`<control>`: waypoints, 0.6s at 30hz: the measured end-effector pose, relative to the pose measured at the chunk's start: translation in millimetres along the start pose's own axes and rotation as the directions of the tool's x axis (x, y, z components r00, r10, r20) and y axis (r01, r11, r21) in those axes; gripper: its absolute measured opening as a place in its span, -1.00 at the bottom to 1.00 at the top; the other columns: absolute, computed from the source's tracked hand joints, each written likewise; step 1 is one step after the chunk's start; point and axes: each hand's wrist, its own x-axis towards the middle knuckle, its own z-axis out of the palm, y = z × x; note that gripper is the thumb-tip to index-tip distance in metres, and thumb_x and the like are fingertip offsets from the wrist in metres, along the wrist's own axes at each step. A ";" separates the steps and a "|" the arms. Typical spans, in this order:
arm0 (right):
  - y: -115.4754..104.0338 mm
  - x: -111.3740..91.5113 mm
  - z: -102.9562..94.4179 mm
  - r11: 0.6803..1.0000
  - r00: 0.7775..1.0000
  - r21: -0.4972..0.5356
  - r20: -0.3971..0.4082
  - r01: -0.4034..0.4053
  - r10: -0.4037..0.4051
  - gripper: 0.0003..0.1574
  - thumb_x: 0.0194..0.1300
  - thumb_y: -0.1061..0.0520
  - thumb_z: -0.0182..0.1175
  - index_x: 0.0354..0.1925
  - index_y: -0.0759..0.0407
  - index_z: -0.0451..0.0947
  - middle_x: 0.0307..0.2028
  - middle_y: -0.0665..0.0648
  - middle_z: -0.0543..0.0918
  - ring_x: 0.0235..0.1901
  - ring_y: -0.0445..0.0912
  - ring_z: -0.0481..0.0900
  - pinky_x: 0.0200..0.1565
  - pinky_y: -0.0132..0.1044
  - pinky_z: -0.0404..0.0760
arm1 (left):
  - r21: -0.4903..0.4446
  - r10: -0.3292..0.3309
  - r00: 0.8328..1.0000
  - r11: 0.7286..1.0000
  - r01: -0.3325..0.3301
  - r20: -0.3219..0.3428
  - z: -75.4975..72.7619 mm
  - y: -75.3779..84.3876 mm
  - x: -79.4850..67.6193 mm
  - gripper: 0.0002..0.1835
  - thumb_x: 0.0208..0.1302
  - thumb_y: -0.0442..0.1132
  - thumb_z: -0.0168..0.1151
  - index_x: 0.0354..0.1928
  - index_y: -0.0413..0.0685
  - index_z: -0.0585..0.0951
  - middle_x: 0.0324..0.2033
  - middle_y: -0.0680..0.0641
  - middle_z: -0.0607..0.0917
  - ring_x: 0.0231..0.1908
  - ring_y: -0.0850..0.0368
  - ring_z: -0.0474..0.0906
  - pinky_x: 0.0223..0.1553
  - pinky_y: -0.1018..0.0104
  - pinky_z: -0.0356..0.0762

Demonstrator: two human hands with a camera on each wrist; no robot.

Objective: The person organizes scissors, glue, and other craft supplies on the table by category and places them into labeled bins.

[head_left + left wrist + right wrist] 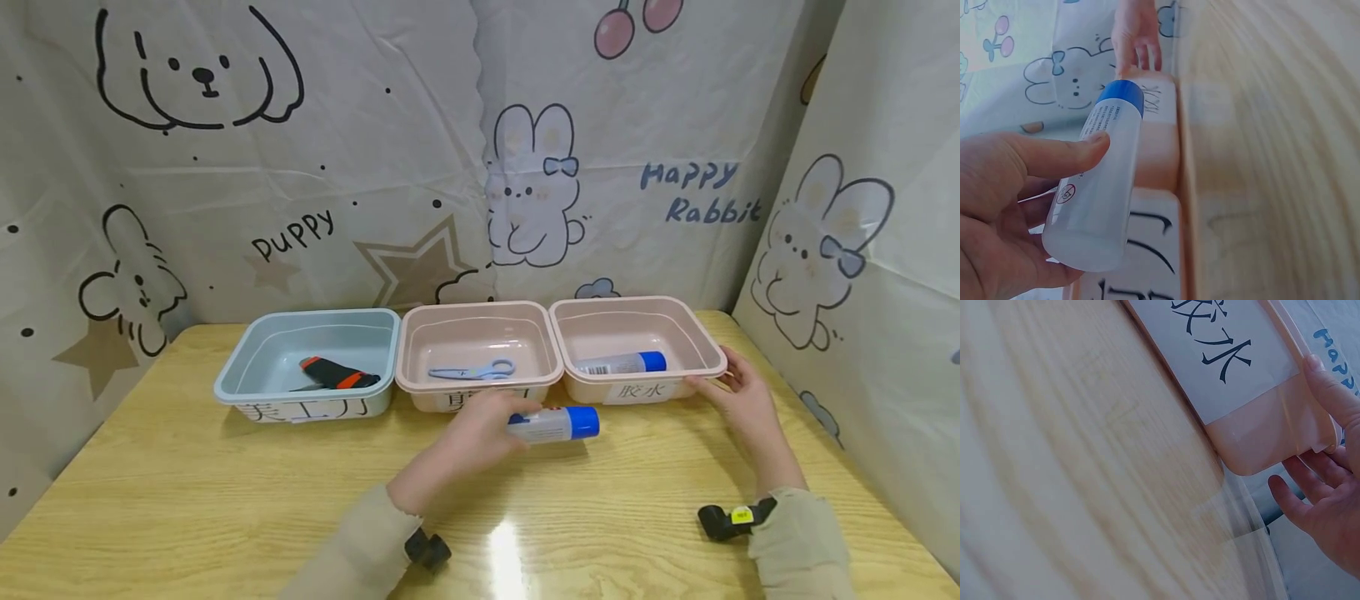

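Observation:
My left hand point(483, 429) grips a clear glue bottle point(1100, 181) with a blue cap, thumb across its side. In the head view that glue bottle lies nearly level in front of the middle pink bin point(480, 310), its cap pointing right. At the far right, my right hand point(746, 396) holds the front right corner of another pink bin point(1266, 440), with the thumb at the rim and the fingers around the end. Inside this labelled bin lies a second glue bottle point(618, 363), also blue-capped.
Blue scissors point(472, 370) lie in the middle bin. A light blue bin point(307, 321) at the left contains black-and-orange utility knives point(337, 373). All three bins stand in a row on the wooden table point(225, 500), before a printed cloth backdrop point(420, 167).

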 end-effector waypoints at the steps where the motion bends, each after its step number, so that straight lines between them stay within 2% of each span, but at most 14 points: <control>1: 0.3 0.3 -0.1 1.000 1.000 0.002 -0.001 0.000 0.000 0.09 0.12 -0.19 0.20 0.42 0.06 -0.14 0.35 0.28 0.08 0.25 0.16 0.14 0.18 -0.26 0.34 | -0.004 0.012 1.000 1.000 -0.012 -0.008 0.2 2.1 2.3 -0.49 -0.13 -0.29 0.45 -0.01 0.00 0.61 -0.12 0.06 0.66 -0.14 0.22 0.54 -0.11 0.40 0.49; 3: 0.7 1.0 -0.2 1.000 1.000 0.008 -0.002 -0.002 0.002 0.09 0.12 -0.19 0.20 0.42 0.04 -0.14 0.35 0.27 0.08 0.25 0.15 0.14 0.18 -0.26 0.34 | -0.008 0.031 0.999 0.999 -0.031 -0.025 -0.5 6.2 6.5 -0.50 -0.13 -0.29 0.45 -0.02 0.01 0.61 -0.13 0.06 0.66 -0.14 0.22 0.55 -0.13 0.41 0.49; 6: 0.9 2.0 -0.7 1.000 1.000 0.010 -0.001 -0.002 0.002 0.09 0.12 -0.20 0.20 0.42 0.03 -0.14 0.36 0.26 0.06 0.26 0.15 0.14 0.20 -0.14 0.31 | -0.024 0.030 0.998 0.999 -0.031 -0.049 -2.7 12.9 11.3 -0.50 -0.13 -0.27 0.45 -0.02 0.03 0.61 -0.12 0.07 0.66 -0.14 0.21 0.55 -0.12 0.39 0.49; 8: 1.0 2.0 -1.3 1.000 1.000 0.003 0.000 -0.001 0.001 0.09 0.11 -0.20 0.20 0.42 0.03 -0.14 0.36 0.26 0.06 0.26 0.16 0.14 0.20 -0.13 0.31 | -0.021 0.026 0.998 0.999 -0.027 -0.065 -4.8 17.3 14.6 -0.50 -0.11 -0.24 0.45 -0.01 0.04 0.61 -0.12 0.08 0.66 -0.13 0.21 0.54 -0.11 0.38 0.47; 14: 0.5 0.4 -2.1 1.000 1.000 -0.011 0.003 -0.002 0.002 0.10 0.11 -0.20 0.20 0.42 0.06 -0.14 0.36 0.27 0.06 0.25 0.17 0.15 0.16 -0.25 0.36 | -0.017 -0.001 0.996 1.000 -0.001 -0.088 -8.3 31.0 30.6 -0.52 -0.07 -0.16 0.43 -0.01 0.07 0.61 -0.12 0.10 0.66 -0.16 0.21 0.50 -0.14 0.41 0.43; 18: 1.7 -0.3 -1.6 1.000 1.000 0.005 0.002 0.012 -0.012 0.08 0.12 -0.18 0.22 0.42 0.06 -0.12 0.35 0.29 0.09 0.23 0.14 0.17 0.07 -0.42 0.42 | -0.046 -0.016 0.995 0.999 0.011 -0.095 -7.2 39.2 45.3 -0.52 -0.06 -0.19 0.41 0.01 0.08 0.59 -0.06 0.10 0.63 -0.05 0.17 0.48 -0.03 0.35 0.42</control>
